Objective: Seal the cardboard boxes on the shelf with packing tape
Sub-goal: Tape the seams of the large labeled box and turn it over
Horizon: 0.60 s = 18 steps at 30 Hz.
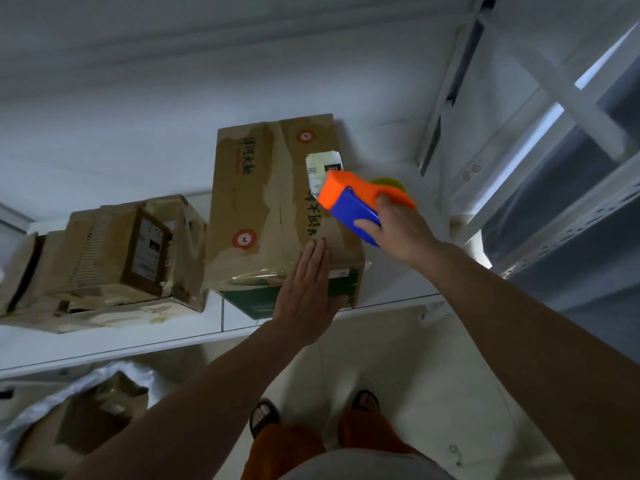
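Right-hand grip point(398, 226) clasped the tape dispenser point(356, 202) at the box's point(277, 202) right edge, seam running away from the shelf point(138, 337) front, while the flat left hand point(308, 289) pressed its near lid.

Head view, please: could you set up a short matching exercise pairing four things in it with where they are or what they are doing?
Things:
1. left hand
2. right hand
3. tape dispenser
4. smaller box

States:
A. orange and blue, held over the large box's right side
B. flat, fingers straight, pressing the large box
C. standing on the shelf, left of the large box
D. gripping the dispenser

Pairs: 1-B, 2-D, 3-A, 4-C
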### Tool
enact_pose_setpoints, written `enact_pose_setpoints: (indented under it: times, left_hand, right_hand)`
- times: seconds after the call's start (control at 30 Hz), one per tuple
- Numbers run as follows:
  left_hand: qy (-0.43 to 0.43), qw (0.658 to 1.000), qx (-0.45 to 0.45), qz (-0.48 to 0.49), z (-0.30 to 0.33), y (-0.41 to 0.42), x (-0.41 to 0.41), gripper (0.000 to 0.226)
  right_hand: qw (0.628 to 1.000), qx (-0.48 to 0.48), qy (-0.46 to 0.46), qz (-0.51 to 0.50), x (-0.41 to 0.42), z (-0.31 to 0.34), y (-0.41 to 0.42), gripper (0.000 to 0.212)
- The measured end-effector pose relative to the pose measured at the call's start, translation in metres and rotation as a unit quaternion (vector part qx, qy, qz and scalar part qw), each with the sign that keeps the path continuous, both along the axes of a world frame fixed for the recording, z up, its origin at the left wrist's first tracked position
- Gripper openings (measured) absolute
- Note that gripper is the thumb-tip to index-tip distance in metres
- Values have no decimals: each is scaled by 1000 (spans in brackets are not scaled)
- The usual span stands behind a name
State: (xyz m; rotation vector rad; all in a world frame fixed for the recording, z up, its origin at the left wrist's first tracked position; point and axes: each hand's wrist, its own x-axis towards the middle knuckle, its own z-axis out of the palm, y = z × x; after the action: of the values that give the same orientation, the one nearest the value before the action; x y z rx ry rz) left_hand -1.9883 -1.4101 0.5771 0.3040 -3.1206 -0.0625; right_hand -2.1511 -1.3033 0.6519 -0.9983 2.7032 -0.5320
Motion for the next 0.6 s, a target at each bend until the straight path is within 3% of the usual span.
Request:
enact_pose_setpoints:
  times: [0.17,0.3,0.37,0.43,0.5,0.53,0.6]
  left_hand:
    - [44,999,24,6,-9,-19,23,82]
    - [31,999,28,6,-12,-33,29,80]
    - [39,999,28,0,-13,-37,29,78]
    - [51,998,31,-6,-13,-39,27,77]
    - [48,998,26,-9,-14,-41,25,76]
    - [41,999,14,-11,-16,-40,24,76]
    - [30,999,-3,-13,-21,-39,24,78]
  right_hand:
    - [980,53,139,133,11,-3,-65,40]
    - [974,77,141,162,17,-16,-89,44]
    - [979,22,122,159,19,-14,-85,44]
    - [979,-131,120,102,21,-13,-67,41]
    - [943,-305,114,-65,30,-26,-44,29]
    - [918,-363,67,-148,40,-34,-33,24]
    - [881,-400,-112,-227,61,-50,-24,17]
